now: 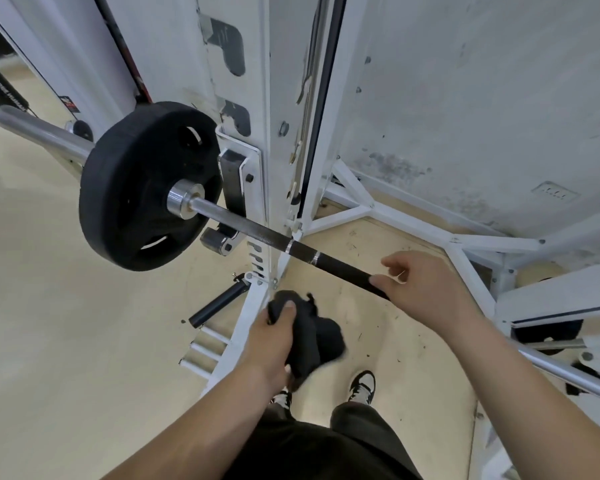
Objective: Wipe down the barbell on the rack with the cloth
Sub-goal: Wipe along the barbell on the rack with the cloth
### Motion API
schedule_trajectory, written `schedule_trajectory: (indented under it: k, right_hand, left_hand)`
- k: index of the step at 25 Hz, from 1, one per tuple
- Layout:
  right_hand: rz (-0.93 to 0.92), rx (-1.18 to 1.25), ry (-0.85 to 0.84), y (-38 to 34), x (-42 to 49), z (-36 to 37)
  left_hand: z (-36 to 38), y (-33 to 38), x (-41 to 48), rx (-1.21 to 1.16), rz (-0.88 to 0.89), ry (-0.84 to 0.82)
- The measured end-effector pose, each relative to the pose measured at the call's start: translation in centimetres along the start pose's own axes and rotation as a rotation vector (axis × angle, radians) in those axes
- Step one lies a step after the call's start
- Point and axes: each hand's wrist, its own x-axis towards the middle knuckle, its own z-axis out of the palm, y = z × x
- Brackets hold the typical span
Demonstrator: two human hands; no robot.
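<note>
The barbell (278, 239) lies across the white rack (281, 161), its dark shaft running from the black weight plate (142, 188) at the left down toward the right. My right hand (420, 289) grips the shaft, fingers curled round it, to the right of the rack upright. My left hand (274, 341) holds a bunched black cloth (316, 337) below the bar, apart from it, just in front of the upright's foot.
The rack's white base struts (413, 216) spread over the beige floor. A short black peg (219, 303) and silver pegs (205, 344) jut out low on the left. Another silver bar (568, 372) runs at the right. My shoes (361, 386) stand below.
</note>
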Motion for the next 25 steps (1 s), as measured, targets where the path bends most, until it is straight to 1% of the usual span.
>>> schedule_trajectory:
  k: [1,3,4,6,9,11,14,16,18,20,22,23,25]
  right_hand:
    - [0.019,-0.113,-0.056,0.9,0.5,-0.1]
    - [0.035,-0.266,-0.158,1.9,0.9,0.5]
    - [0.015,-0.303,-0.161,2.0,0.8,0.9]
    - [-0.020,-0.324,-0.119,1.9,0.9,1.3]
    - [-0.002,-0.322,-0.141,2.0,1.6,0.6]
    - [-0.036,-0.331,-0.153,2.3,1.9,0.4]
    - [-0.066,-0.329,-0.165,2.6,1.9,0.7]
    - [-0.074,-0.260,-0.198,3.3,1.7,0.4]
    - [-0.094,-0.147,-0.239,4.4,1.2,-0.1]
    - [-0.091,0.011,-0.215,5.4,0.7,-0.6]
    - [-0.098,0.165,-0.155,6.3,0.7,-1.0]
    - [-0.104,0.214,-0.131,6.4,0.9,-1.0]
    - [-0.091,0.296,-0.088,6.7,1.1,-1.4]
  left_hand:
    - [0.6,0.4,0.4,-0.109,-0.006,0.041]
    - [2.0,1.5,1.3,-0.251,0.012,-0.015]
    - [3.0,2.1,1.7,-0.307,0.009,-0.057]
    - [5.3,2.3,1.8,-0.388,-0.060,-0.129]
    - [9.7,-0.3,-0.4,-0.353,-0.116,-0.213]
    - [11.9,-2.3,-1.5,-0.379,-0.141,-0.232]
    - [11.8,-2.4,-0.9,-0.332,-0.081,-0.247]
    - [10.2,-1.0,0.2,-0.342,-0.045,-0.145]
    - [8.5,0.8,1.1,-0.470,0.004,-0.016]
    - [8.5,1.8,1.6,-0.566,0.055,0.050]
    - [10.3,1.0,1.1,-0.544,0.046,0.067]
    - [11.2,-0.1,0.6,-0.506,0.024,0.047]
    - [12.9,-2.3,-1.0,-0.374,-0.034,-0.056]
